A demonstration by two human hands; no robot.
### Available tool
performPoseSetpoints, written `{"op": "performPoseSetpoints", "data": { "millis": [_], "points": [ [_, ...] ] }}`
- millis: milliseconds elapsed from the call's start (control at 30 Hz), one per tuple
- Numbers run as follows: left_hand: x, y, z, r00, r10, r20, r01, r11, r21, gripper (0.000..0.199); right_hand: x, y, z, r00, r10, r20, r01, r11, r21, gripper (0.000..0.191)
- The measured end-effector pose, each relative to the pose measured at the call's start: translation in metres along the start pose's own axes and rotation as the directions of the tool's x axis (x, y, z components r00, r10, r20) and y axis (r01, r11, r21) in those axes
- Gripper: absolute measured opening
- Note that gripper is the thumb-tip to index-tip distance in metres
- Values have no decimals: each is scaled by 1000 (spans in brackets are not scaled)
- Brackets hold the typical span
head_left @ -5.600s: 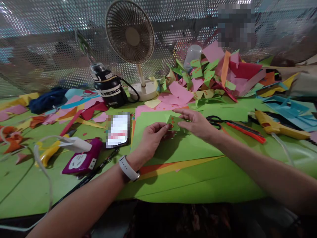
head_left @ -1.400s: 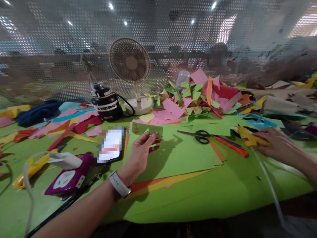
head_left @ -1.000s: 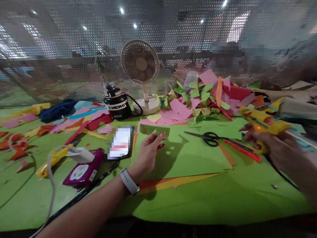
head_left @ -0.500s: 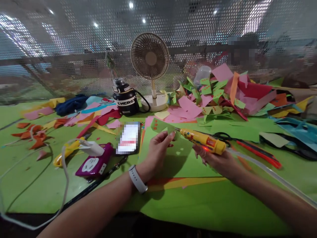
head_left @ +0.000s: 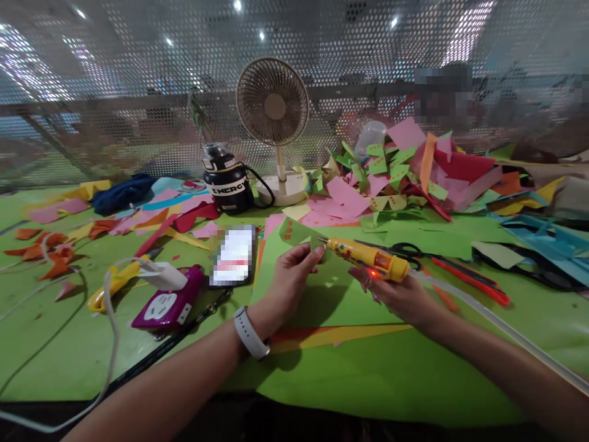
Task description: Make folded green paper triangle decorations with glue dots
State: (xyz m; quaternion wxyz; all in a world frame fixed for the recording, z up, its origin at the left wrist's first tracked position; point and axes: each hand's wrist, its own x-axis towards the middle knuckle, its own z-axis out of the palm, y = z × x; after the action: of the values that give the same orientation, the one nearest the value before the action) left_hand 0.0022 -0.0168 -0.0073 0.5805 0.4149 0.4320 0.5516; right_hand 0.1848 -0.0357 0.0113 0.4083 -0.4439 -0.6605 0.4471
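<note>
Above the flat stack of green paper sheets [head_left: 329, 310], the left hand [head_left: 293, 279] pinches a small folded green paper piece with orange dots [head_left: 294, 229] between thumb and fingers. Also above the stack, the right hand [head_left: 391, 293] is curled around a yellow plastic glue gun [head_left: 368, 255], its metal nozzle at the paper piece; whether they touch cannot be told. A black-edged smartphone [head_left: 234, 255] lies just left of the stack; a round beige fan [head_left: 275, 105] stands behind it.
</note>
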Motion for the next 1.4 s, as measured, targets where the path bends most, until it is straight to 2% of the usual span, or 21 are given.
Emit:
{"op": "performPoseSetpoints", "data": {
  "millis": [267, 633, 867, 1400],
  "points": [
    [-2, 2, 2, 1000, 8, 20, -9, 999, 44, 24, 1, 4, -1, 999, -32, 1, 33, 999, -19, 35],
    [0, -2, -1, 999, 20, 40, -23, 998, 65, 22, 2, 4, -1, 998, -57, -1, 57, 998, -42, 38],
    [0, -2, -1, 998, 30, 49, -33, 998, 61, 22, 0, 4, -3, 999, -50, -4, 49, 997, -66, 33],
    [-1, 0, 0, 998, 29, 52, -35, 994, 107, 19, 0, 5, -3, 1000, -21, 0, 21, 997, -74, 39]
  ]
}}
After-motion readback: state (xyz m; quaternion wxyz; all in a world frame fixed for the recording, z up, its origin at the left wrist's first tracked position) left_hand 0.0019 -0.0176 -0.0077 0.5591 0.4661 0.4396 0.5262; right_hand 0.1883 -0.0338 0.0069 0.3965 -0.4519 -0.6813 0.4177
